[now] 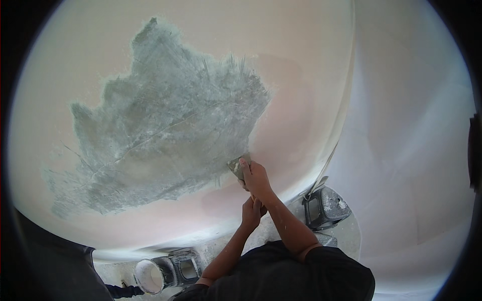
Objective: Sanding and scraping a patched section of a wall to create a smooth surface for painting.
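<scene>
My right hand grips a wide-bladed scraper near its blade, with the thumb laid on the flat of the metal. Lower down, my left hand is closed around the handle of the same scraper. The blade lies at the lower right edge of a rough grey bare patch on the wall. A thin crack line runs slantwise across that patch. Pale pinkish coating surrounds the patch, its border jagged. My fingers hide most of the handle.
A whitish bucket stands by a splattered dark plastic stool at lower left. Another such stool is right of my arms. A pale adjoining wall rises at right. Part of a person in dark clothing shows at lower left.
</scene>
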The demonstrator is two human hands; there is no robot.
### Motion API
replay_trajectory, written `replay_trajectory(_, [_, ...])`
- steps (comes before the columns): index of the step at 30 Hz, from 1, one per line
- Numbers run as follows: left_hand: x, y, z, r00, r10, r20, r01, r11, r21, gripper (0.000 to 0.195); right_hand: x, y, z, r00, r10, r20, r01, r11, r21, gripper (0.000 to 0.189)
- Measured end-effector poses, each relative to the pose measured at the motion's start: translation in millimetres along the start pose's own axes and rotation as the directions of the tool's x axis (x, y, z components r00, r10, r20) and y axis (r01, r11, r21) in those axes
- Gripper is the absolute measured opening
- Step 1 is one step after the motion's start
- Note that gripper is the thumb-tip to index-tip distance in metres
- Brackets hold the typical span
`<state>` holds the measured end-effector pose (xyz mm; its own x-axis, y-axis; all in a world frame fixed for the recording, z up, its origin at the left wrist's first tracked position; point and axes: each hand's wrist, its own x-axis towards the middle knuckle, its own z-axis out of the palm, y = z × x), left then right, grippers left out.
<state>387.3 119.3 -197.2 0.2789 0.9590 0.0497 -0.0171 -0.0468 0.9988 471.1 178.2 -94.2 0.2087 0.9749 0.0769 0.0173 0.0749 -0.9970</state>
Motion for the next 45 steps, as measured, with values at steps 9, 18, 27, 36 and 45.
replay_trajectory(9, [0, -13, 1, 0.999, 0.048, -0.013, -0.047, 0.998, 0.051, 0.034, -1, 3, -4, 0.999, 0.028, 0.019, -0.028, 1.0, -0.015, 0.047])
replay_trajectory(18, [-3, -17, -2, 0.998, -0.054, 0.014, 0.054, 0.998, -0.032, 0.034, -4, 9, -2, 1.0, 0.008, -0.007, -0.008, 0.999, 0.035, 0.046])
replay_trajectory(27, [-5, -10, 4, 0.998, -0.058, 0.004, 0.058, 0.977, -0.206, 0.032, -1, 17, 1, 0.997, -0.067, -0.031, 0.067, 0.998, -0.019, 0.045])
replay_trajectory(36, [1, -12, -6, 1.0, 0.002, 0.012, -0.003, 0.998, 0.062, 0.032, -1, 16, 2, 1.0, 0.004, 0.01, -0.005, 0.998, 0.063, 0.045])
replay_trajectory(45, [4, -5, -2, 0.998, 0.065, -0.02, -0.063, 0.995, 0.075, 0.031, -1, 3, -1, 1.0, -0.001, 0.014, 0.0, 0.998, 0.065, 0.045])
